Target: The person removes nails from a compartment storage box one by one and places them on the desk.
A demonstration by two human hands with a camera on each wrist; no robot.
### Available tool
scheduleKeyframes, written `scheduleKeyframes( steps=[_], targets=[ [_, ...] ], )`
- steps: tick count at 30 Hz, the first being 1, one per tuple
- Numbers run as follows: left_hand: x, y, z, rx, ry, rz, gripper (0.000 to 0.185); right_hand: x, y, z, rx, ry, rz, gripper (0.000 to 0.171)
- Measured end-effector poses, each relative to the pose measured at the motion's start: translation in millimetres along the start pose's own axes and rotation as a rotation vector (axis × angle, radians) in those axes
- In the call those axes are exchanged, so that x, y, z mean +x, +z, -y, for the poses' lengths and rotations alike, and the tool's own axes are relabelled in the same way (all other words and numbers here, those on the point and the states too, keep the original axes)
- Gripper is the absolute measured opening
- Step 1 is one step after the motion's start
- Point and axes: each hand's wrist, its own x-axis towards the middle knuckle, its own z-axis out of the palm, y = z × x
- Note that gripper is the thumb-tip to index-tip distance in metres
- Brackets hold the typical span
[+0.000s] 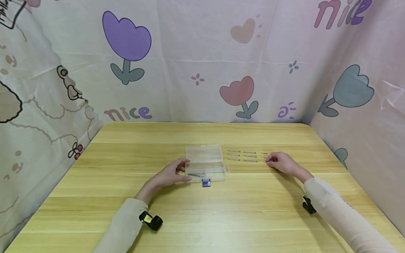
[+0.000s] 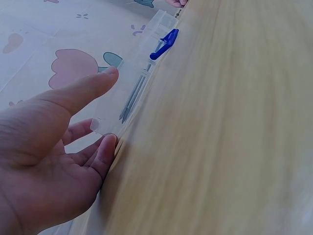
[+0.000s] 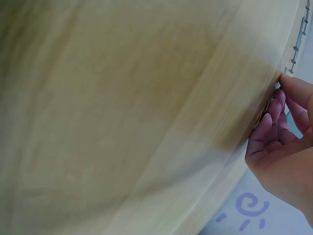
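Resting against the left end of a clear rectangular plastic box [image 1: 205, 163]: left hand [image 1: 171, 174], thumb and fingers spread loosely round the box corner, touching it, not clenched. Box lying flat near the middle of the light wooden table [image 1: 126, 207], lid swung open toward the far side, small blue latch [image 1: 206, 182] at the near edge. Inside the near half, 2 thin grey metal nails [image 1: 194, 174] lying side by side, also seen through the wall in the left wrist view, just beyond the thumb [image 2: 83, 88].

Positioned just right of the box: loose rows of thin metal nails [image 1: 243, 156] laid out on the table, each lengthwise left to right. At the right end of the rows, right hand [image 1: 281, 162], fingertips [image 3: 274, 105] curled together down on the table, pinching at a nail there; nail itself mostly hidden under the fingers. Beige sleeves on both arms.

Surrounding the table on 3 sides: pale cloth backdrop [image 1: 202, 59] printed with tulips, hearts and "nice".
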Motion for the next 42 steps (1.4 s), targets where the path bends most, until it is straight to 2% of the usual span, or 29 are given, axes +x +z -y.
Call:
scheduleKeyframes(
  steps=[16, 22, 26, 32, 36, 42],
  targets=[
    [-0.3, 0.8, -1.8, 0.006, -0.015, -0.007, 0.067, -0.9, -1.8, 0.7, 0.002, -0.004, -0.001, 0.005],
    [-0.2, 0.5, -1.2, 0.006, -0.023, -0.012, 0.066, -1.9, -3.9, 0.8, 0.030, -0.002, 0.013, 0.008],
    [0.1, 0.0, -0.7, 0.005, -0.026, -0.011, 0.067, -1.7, -5.2, 1.0, 0.045, 0.011, -0.008, 0.010],
    [0.6, -0.5, -0.4, 0.001, -0.021, -0.005, 0.067, 3.1, -4.7, 14.5, 0.061, 0.039, -0.025, 0.012],
    [0.5, -0.9, -0.2, 0.001, -0.016, -0.004, 0.067, 9.1, 2.2, 36.4, 0.081, -0.030, 0.012, 0.012],
    [0.5, -0.3, -1.0, 0.005, -0.013, -0.004, 0.066, 18.1, 19.9, 74.6, 0.087, -0.187, 0.125, 0.012]
  ],
)
